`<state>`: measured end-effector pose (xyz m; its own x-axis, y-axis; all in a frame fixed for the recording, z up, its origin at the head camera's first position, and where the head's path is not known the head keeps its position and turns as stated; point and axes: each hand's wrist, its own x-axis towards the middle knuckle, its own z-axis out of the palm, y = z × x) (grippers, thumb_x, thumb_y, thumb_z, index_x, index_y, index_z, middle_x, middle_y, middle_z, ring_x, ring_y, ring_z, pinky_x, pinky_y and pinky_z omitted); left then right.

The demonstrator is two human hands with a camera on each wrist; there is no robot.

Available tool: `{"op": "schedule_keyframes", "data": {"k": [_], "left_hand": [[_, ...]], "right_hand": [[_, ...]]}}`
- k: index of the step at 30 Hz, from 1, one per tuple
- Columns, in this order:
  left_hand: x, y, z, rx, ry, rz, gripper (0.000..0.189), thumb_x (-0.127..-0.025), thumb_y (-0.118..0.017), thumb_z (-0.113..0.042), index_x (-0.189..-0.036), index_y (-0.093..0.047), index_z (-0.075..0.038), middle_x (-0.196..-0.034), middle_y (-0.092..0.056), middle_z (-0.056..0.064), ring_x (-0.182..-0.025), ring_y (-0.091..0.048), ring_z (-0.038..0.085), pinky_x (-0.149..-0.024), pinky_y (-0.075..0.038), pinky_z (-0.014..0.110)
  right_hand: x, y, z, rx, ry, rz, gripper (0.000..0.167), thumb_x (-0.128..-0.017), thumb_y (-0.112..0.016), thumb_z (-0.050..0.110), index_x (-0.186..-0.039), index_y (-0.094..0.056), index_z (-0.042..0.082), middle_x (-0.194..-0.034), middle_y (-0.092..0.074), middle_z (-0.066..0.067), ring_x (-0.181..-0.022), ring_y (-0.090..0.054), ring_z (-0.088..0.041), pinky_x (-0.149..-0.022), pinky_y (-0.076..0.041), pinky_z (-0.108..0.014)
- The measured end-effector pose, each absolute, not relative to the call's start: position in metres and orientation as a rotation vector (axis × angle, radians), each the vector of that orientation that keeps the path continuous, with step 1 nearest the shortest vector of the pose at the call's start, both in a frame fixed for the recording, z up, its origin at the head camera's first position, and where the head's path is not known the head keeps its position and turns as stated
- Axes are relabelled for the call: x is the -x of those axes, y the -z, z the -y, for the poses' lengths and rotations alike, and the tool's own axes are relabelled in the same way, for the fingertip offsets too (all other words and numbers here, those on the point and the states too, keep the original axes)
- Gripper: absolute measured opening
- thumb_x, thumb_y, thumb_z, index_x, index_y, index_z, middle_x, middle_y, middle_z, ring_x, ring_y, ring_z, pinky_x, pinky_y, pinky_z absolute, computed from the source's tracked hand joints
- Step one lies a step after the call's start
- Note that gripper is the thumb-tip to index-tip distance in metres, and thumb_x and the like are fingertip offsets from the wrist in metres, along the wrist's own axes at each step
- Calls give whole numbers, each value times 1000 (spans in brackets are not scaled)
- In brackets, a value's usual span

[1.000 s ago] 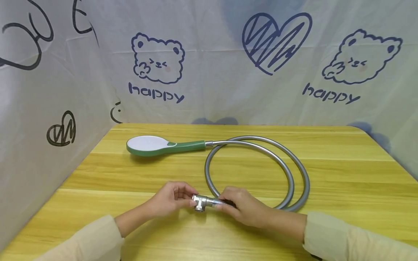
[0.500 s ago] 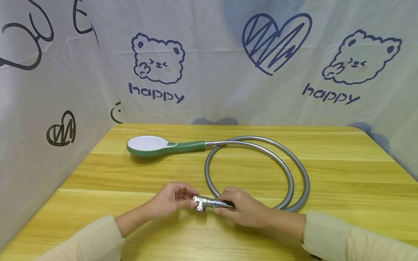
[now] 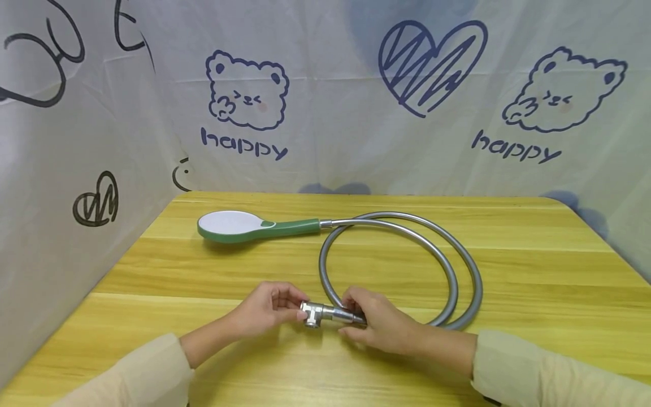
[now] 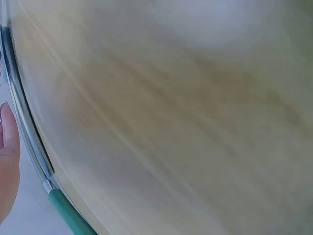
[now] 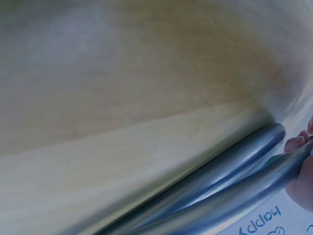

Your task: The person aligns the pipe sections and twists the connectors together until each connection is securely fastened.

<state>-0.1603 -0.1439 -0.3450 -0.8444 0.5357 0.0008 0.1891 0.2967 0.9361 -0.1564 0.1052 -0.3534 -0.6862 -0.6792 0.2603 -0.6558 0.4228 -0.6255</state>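
In the head view my left hand (image 3: 272, 308) pinches a small chrome tee fitting (image 3: 312, 314) between thumb and fingers, one branch pointing down toward me. A metal hose connector (image 3: 338, 314) meets the tee's right side in line. My right hand (image 3: 378, 322) curls round the hose end just behind that connector, thumb below and fingers above; the palm side is hidden. Beyond the hands, the grey shower hose (image 3: 452, 271) lies in a loop. Its other end joins a green-handled shower head (image 3: 231, 224) with a white face. The right wrist view shows the hose (image 5: 230, 191) running into the fingertips (image 5: 296, 143).
A wooden table (image 3: 229, 271) carries everything. White cloth (image 3: 335, 113) with drawn bears and hearts hangs behind it and along the left. The left wrist view catches the table surface, the hose (image 4: 24, 107) and the green handle (image 4: 68, 210).
My right thumb and fingers have shifted and spread a little round the hose end, baring more of the connector. The tee and my left hand stay nearly in place.
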Motion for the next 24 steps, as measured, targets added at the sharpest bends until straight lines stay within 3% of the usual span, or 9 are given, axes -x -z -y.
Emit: {"op": "schedule_keyframes", "data": {"k": [24], "left_hand": [[161, 347, 142, -671, -1553, -2282, 26, -81, -68, -4, -101, -61, 11, -96, -65, 21, -81, -61, 15, -74, -55, 20]], "right_hand": [[155, 358, -107, 1345, 1160, -2672, 20, -79, -72, 11, -82, -52, 9, -70, -52, 4, -62, -40, 3, -48, -40, -12]]}}
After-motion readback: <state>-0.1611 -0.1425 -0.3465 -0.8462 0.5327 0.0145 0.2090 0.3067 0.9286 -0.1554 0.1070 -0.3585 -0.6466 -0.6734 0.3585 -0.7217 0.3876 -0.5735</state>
